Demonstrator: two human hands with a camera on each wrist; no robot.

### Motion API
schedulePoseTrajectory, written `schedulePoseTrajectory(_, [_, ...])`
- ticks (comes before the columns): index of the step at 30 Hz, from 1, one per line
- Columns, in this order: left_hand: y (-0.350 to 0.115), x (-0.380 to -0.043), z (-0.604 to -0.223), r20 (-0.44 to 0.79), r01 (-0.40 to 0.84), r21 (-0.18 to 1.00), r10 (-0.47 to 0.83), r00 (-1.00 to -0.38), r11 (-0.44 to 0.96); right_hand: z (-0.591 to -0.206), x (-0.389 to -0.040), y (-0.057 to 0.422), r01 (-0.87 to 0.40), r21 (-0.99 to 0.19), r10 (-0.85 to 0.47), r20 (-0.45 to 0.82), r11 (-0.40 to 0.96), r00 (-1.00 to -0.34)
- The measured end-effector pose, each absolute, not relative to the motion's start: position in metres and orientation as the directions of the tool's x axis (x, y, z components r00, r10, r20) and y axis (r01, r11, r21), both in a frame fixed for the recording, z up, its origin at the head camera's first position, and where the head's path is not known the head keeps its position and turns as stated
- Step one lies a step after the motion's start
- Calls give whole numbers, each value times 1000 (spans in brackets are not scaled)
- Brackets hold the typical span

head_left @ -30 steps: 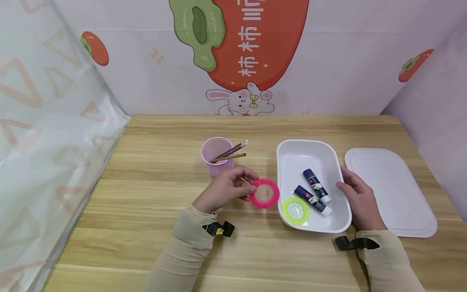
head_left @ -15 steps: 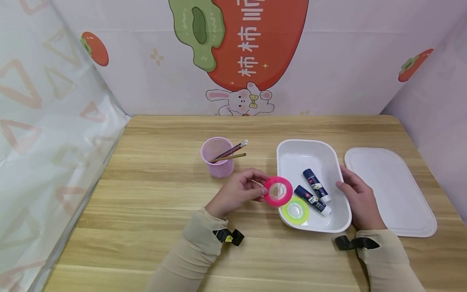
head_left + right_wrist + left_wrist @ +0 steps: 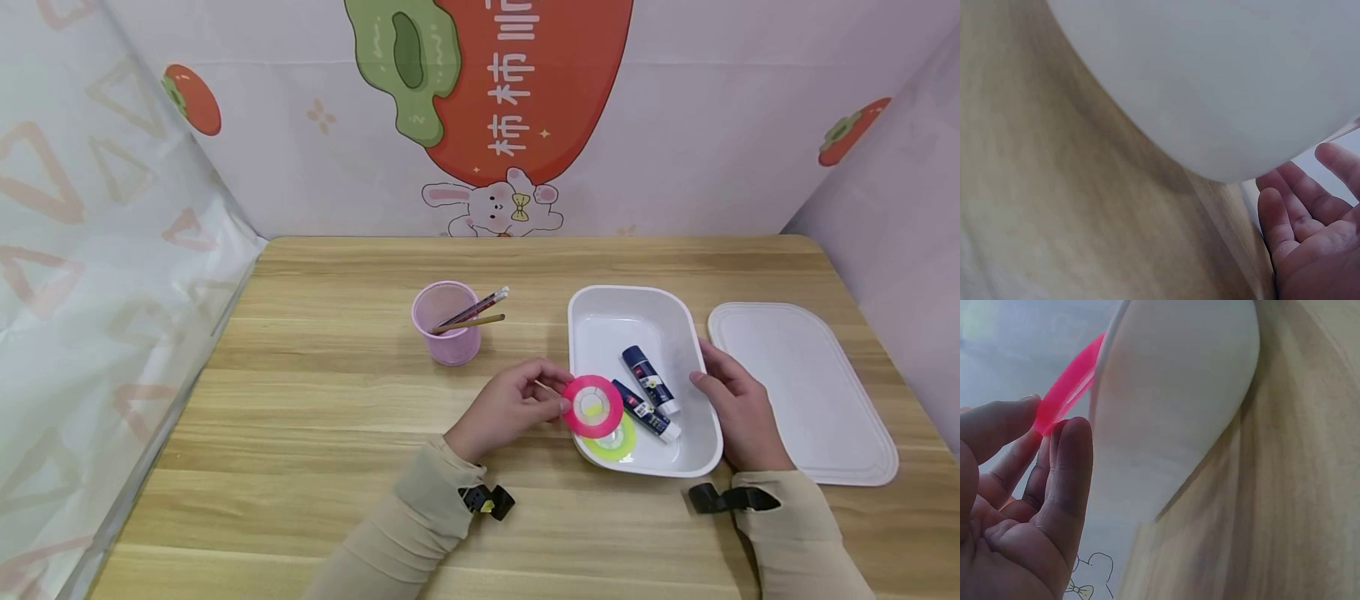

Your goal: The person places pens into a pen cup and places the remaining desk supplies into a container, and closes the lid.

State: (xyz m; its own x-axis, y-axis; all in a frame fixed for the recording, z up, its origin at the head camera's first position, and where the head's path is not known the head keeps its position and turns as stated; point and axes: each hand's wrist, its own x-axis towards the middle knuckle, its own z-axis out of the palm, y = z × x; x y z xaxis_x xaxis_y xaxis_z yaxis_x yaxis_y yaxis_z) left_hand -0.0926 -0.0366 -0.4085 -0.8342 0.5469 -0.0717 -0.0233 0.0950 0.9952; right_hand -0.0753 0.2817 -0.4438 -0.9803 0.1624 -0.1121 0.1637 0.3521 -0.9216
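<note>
In the head view my left hand (image 3: 517, 406) pinches a bright pink ring-shaped tape roll (image 3: 609, 410) between thumb and fingers. The roll is over the left rim of a white plastic box (image 3: 641, 293), partly covering a yellow-green tape roll (image 3: 624, 446) inside. Two dark blue glue sticks (image 3: 649, 379) lie beside it in the box. The left wrist view shows the pink roll (image 3: 1067, 384) edge-on against the box wall (image 3: 1172, 394). My right hand (image 3: 742, 408) holds the box's right side, thumb at the rim, fingers along the outer wall.
A white lid (image 3: 817, 400) lies flat on the table, right of the box. Behind my left hand stands a pink cup (image 3: 453, 346) with several pencils or thin sticks (image 3: 480, 308) leaning out. The wooden table (image 3: 315, 400) meets a printed cloth backdrop (image 3: 300, 150).
My left hand has carried the pink tape roll rightward, from beside the box to over its left rim and the yellow-green roll. The right hand and the box have stayed put.
</note>
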Motion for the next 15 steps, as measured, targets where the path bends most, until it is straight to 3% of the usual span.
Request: schedulePoseTrajectory(15, [-31,-89,-412,-92,-13,988,532,-842,151,-444,-76,283,178,-915,167,-124,361,-978])
